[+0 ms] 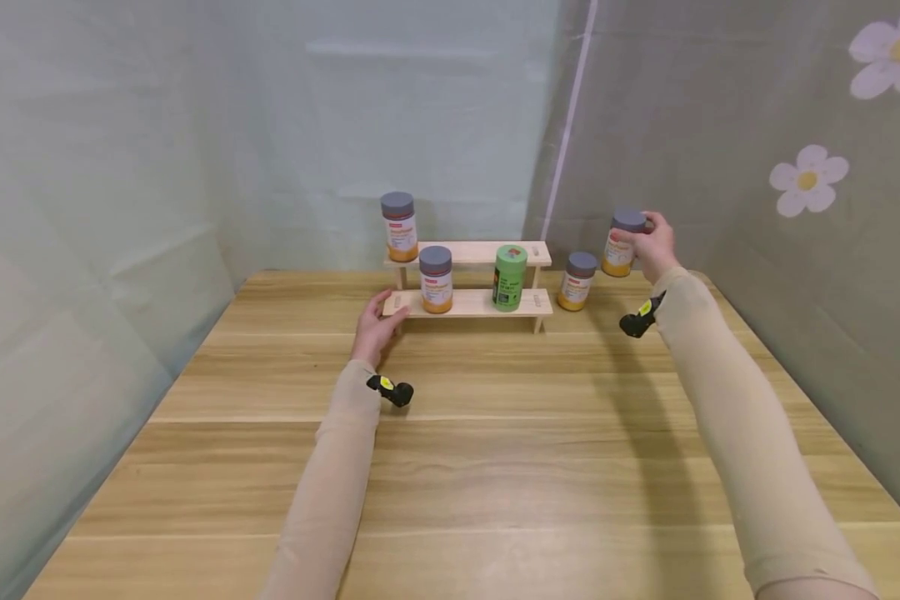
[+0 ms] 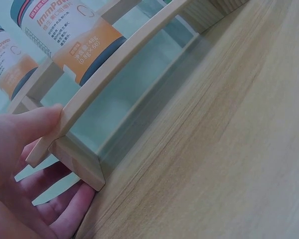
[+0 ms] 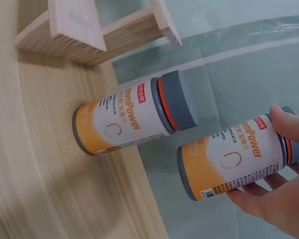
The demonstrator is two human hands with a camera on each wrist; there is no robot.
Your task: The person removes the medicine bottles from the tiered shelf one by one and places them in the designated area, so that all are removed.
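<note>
Right hand (image 1: pixel 655 247) holding gray-lidded jar (image 3: pixel 229 157), lid up, long axis near vertical, left hand (image 1: pixel 375 329) gripping wooden shelf (image 1: pixel 472 305)

Grey-lidded jars (image 1: pixel 437 287) number four: two on the one wooden rack (image 1: pixel 471 304), two to its right. Also counted: one green jar (image 1: pixel 507 292), one left hand (image 1: pixel 373 332), one right hand (image 1: pixel 657 247), two wrist cameras (image 1: pixel 400 393), two printed flowers (image 1: pixel 807 181), one table (image 1: pixel 480 475).
</note>
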